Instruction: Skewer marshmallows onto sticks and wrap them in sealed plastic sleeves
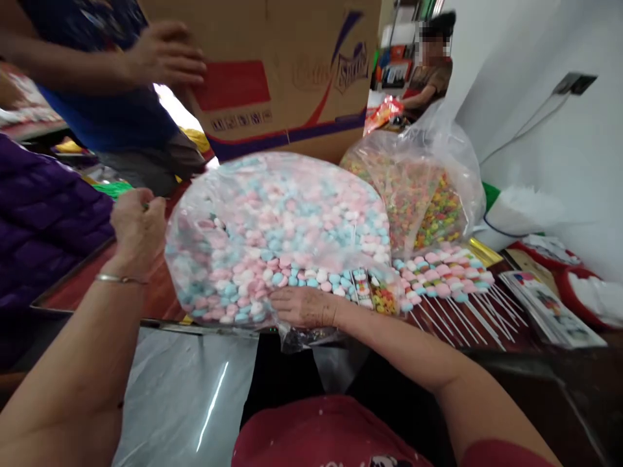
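A big clear bag of pink, blue and white marshmallows [277, 233] lies on a dark red table [73, 285] in front of me. My left hand [139, 227] is closed at the bag's left edge, pinching the plastic. My right hand [304, 306] lies at the bag's near bottom edge, fingers bent against the plastic and partly under it. Beside that hand, marshmallow skewers [442, 275] on white sticks lie in a row. A bracelet [119, 279] circles my left wrist.
A second clear bag of multicoloured candy [418, 188] stands behind the skewers. A person in blue holds a cardboard box [282, 71] across the table. Another person sits far back [431, 78]. Printed leaflets [549, 305] and red-rimmed packs lie right. Clear plastic sheet [189, 395] hangs near me.
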Tool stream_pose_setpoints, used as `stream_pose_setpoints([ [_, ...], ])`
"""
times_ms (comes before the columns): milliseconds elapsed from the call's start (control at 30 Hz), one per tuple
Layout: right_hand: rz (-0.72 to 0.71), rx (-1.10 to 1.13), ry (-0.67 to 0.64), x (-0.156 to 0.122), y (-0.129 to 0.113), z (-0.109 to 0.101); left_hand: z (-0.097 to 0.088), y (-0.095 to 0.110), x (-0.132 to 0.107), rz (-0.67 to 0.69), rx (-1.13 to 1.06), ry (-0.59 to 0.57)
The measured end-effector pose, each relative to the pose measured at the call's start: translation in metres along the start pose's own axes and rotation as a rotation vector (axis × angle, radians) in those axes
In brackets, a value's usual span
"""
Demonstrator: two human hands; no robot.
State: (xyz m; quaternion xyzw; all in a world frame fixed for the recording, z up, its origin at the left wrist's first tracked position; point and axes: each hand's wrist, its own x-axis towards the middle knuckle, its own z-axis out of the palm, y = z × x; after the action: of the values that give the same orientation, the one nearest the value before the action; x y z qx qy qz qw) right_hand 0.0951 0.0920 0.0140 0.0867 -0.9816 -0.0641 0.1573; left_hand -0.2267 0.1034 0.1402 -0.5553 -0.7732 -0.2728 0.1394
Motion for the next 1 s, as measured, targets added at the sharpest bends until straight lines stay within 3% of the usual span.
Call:
stream_pose_setpoints([
  [67,0.028,-0.037,0.015,0.000,-0.005,-0.002,-0.003,0.019,-0.038,0.028,-0.051,0.179],
  [133,0.054,-0.077,0.044,-0.002,-0.010,-0.003,-0.003,0.045,-0.083,0.328,-0.205,0.244],
  [233,0.075,-0.129,0.083,-0.004,-0.018,-0.006,0.008,0.084,-0.143,0.681,-0.404,0.144],
  [300,0.075,-0.145,0.081,-0.006,-0.022,-0.008,0.022,0.101,-0.169,0.742,-0.474,0.039],
  [433,0.080,-0.098,0.033,-0.009,-0.026,-0.015,0.053,0.115,-0.178,0.677,-0.534,-0.056],
  [533,0.141,-0.009,0.045,-0.017,-0.029,-0.033,0.060,0.116,-0.171,0.632,-0.531,-0.083],
  [700,0.445,0.197,0.330,-0.065,-0.042,-0.093,0.035,0.110,-0.182,0.667,-0.491,-0.067],
  [800,0.679,0.101,0.522,-0.103,-0.059,-0.116,0.024,0.098,-0.206,0.761,-0.447,-0.051],
  [867,0.804,-0.096,0.535,-0.121,-0.072,-0.113,0.026,0.087,-0.222,0.809,-0.364,-0.106],
  [1000,0.907,-0.207,0.273,-0.129,-0.085,-0.075,0.044,0.073,-0.233,0.767,-0.213,-0.189],
])
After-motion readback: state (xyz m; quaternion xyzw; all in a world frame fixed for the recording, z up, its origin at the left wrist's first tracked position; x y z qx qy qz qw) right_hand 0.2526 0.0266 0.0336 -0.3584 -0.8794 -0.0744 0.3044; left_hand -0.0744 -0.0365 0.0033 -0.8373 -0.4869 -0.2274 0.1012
